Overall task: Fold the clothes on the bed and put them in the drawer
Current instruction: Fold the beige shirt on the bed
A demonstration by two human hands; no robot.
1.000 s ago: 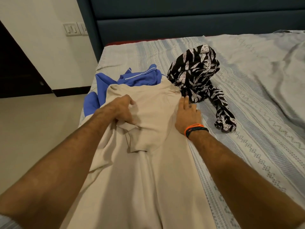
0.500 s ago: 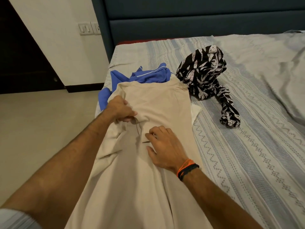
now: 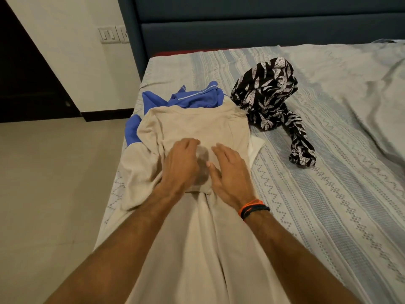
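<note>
Our left hand [image 3: 179, 165] and right hand [image 3: 230, 172] lie flat, side by side, on the beige shirt [image 3: 197, 123], gripping nothing. We should smooth outward before folding. Beyond our fingers sit the blue garment [image 3: 192, 99] and patterned garment [image 3: 267, 91].

Up at twelve o'clock, a dark blue padded headboard [image 3: 263, 25] spans the back. Over at ten o'clock, a switch plate [image 3: 112, 34] sits on the cream wall [image 3: 72, 51]. Beige floor tiles [image 3: 50, 183] fill eight o'clock, a dark doorway [image 3: 24, 80] at nine.
</note>
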